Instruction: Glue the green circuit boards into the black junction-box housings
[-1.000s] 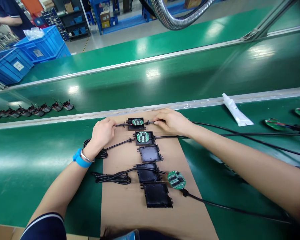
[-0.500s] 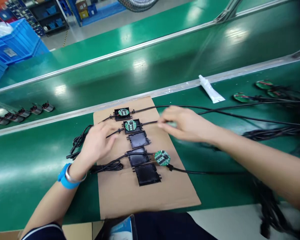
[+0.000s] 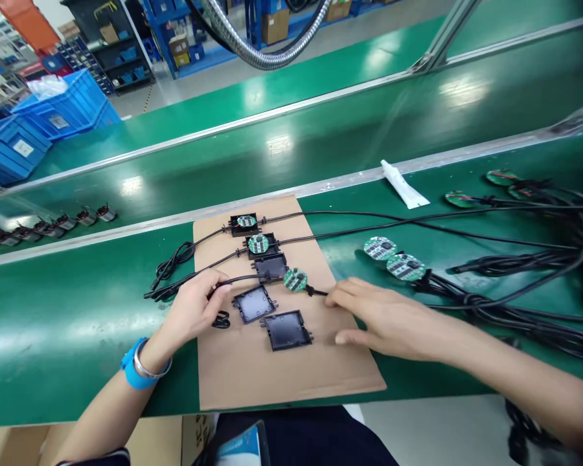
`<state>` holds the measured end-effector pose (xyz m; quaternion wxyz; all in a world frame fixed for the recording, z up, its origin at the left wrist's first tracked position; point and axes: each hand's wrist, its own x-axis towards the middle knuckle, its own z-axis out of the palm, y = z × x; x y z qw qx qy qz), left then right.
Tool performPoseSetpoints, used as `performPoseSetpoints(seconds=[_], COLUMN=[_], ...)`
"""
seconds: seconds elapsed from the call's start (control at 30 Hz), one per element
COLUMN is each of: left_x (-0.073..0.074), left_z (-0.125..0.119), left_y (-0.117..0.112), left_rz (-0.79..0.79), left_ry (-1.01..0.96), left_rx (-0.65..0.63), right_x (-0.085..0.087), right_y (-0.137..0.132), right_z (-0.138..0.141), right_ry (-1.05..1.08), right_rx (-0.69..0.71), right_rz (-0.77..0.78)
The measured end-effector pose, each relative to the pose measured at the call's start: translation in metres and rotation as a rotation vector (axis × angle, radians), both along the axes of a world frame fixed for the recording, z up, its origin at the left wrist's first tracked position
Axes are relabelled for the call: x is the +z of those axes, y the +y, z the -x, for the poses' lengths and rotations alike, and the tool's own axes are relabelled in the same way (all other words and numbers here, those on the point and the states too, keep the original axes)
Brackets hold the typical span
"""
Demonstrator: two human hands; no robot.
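Observation:
My left hand (image 3: 194, 303) pinches a black cable (image 3: 243, 279) that runs to a round green circuit board (image 3: 295, 279). The board lies by the right edge of the third black plastic case (image 3: 271, 266). My right hand (image 3: 376, 317) rests its fingertips at the cable on the board's other side, thumb apart. Below sit two bare cases, one tilted (image 3: 254, 304) and one nearest me (image 3: 287, 330). Further up, two cases hold round boards, an upper board (image 3: 246, 221) and a lower board (image 3: 258, 244), with cables running out both sides.
Cardboard (image 3: 243, 382) lies under the cases on the green bench. To the right are a white tube (image 3: 403, 184), loose boards (image 3: 405, 266) and black cable bundles (image 3: 510, 310). Small motors (image 3: 86, 215) line the left, beyond the rail. Blue crates (image 3: 70, 107) stand at the far left.
My left hand has taken hold of the cable, and its board has moved up and left to the third case. My right hand has come down beside it. The fourth case has shifted and turned.

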<state>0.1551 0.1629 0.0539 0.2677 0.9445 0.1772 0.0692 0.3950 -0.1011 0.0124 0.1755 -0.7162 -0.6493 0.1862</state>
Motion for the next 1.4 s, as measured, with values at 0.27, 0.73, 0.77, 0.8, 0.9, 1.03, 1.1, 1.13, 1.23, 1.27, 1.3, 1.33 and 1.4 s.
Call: performPoseSetpoints(seconds=[0.27,0.73,0.77,0.8,0.9,1.03,1.1,1.13,1.23,1.27,1.3,1.33,1.4], left_x=[-0.004,-0.018,-0.017,-0.015,-0.007,0.004,0.006,0.005,-0.007,-0.014,-0.022,-0.031,-0.048], left_z=[-0.002,0.014,0.014,0.014,0.014,0.007,-0.010,-0.022,-0.073,-0.091,-0.109,-0.125,-0.148], left_y=[0.018,0.027,0.026,0.025,0.019,0.002,-0.012,-0.020,-0.044,-0.050,-0.055,-0.059,-0.062], left_rz=[-0.066,-0.401,-0.434,-0.470,-0.547,-0.618,-0.613,-0.596,-0.525,-0.503,-0.484,-0.470,-0.458], left_ry=[0.040,0.364,0.396,0.439,0.522,0.336,0.196,0.135,0.025,0.019,0.033,0.060,0.125], left_rx=[0.106,0.010,0.018,0.022,0.008,-0.035,-0.134,-0.210,-0.481,-0.562,-0.632,-0.676,-0.691], right_x=[-0.032,-0.047,-0.049,-0.050,-0.045,-0.021,-0.014,-0.014,-0.026,-0.032,-0.035,-0.037,-0.029], right_y=[-0.003,0.050,0.052,0.055,0.058,0.026,-0.002,-0.015,-0.044,-0.050,-0.054,-0.057,-0.067], right_z=[-0.022,-0.069,-0.068,-0.068,-0.068,-0.070,-0.067,-0.065,-0.056,-0.053,-0.051,-0.050,-0.050], right_ry=[-0.383,-0.292,-0.284,-0.279,-0.285,-0.290,-0.316,-0.351,-0.477,-0.492,-0.492,-0.473,-0.361], right_rx=[-0.114,-0.125,-0.114,-0.093,-0.057,-0.265,-0.466,-0.566,-0.733,-0.730,-0.704,-0.660,-0.539], right_rz=[-0.269,-0.352,-0.356,-0.352,-0.357,-0.486,-0.495,-0.467,-0.283,-0.218,-0.166,-0.133,-0.096])
